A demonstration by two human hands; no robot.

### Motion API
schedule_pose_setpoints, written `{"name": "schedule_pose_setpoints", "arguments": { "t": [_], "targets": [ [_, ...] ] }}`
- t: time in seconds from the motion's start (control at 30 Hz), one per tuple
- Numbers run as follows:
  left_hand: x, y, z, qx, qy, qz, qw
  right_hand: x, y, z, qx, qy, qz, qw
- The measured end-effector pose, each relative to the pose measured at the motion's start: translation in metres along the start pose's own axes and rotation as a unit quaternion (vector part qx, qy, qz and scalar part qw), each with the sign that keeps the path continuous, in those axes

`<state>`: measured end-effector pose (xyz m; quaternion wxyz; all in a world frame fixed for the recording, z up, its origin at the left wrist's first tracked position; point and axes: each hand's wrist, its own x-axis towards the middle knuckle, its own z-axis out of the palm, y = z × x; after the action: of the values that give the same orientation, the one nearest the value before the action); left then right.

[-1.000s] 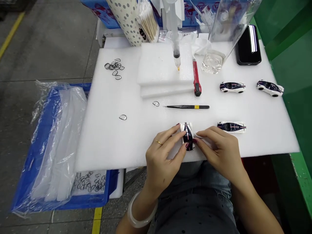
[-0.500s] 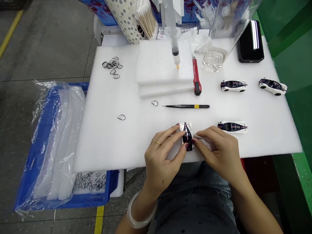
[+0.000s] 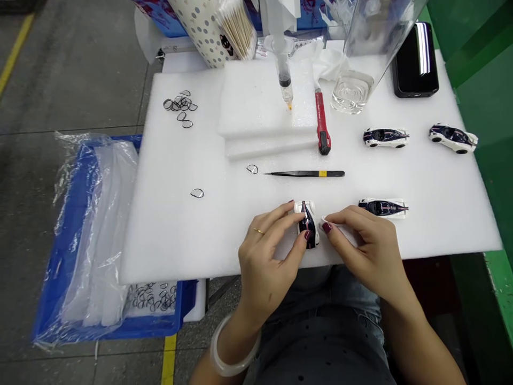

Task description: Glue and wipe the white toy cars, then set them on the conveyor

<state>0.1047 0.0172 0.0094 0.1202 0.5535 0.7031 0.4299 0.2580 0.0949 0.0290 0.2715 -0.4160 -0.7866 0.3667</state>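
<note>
My left hand (image 3: 269, 251) grips a white and dark blue toy car (image 3: 308, 224) near the front edge of the foam sheet (image 3: 168, 235), fingers on its left side and thumb on its rear top. Just right of the car, my right hand (image 3: 360, 240) pinches a small white wad (image 3: 323, 220), perhaps tissue; most of it is hidden by the fingers. A gap shows between the wad and the car. Behind the right hand lies a matching toy car (image 3: 383, 207). Black tweezers (image 3: 306, 174) with a yellow band rest beyond the hands, beside a small clear black-rimmed piece (image 3: 252, 169).
Two more toy cars (image 3: 386, 137) stand at the right. Farther back are a red utility knife (image 3: 322, 123), a syringe (image 3: 285, 85) upright in a foam block (image 3: 252, 107), a clear glass (image 3: 352, 91) and a black device (image 3: 416, 64). A blue tray (image 3: 60, 256) sits lower left.
My right hand has drawn slightly right, its thumb coming off the car. My left hand still holds the car in place. The view has shifted a little.
</note>
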Motion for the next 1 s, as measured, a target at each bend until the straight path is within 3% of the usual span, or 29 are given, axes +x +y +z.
{"name": "schedule_pose_setpoints", "arguments": {
  "t": [0.3, 1.0],
  "targets": [
    [0.003, -0.002, -0.011, -0.036, -0.061, -0.034, 0.997, -0.002, 0.003, -0.001, 0.002, 0.001, -0.005, 1.000],
    [0.002, -0.002, -0.011, -0.019, -0.055, -0.034, 0.998, -0.001, 0.006, 0.008, -0.032, 0.018, -0.026, 0.999]
  ]
}}
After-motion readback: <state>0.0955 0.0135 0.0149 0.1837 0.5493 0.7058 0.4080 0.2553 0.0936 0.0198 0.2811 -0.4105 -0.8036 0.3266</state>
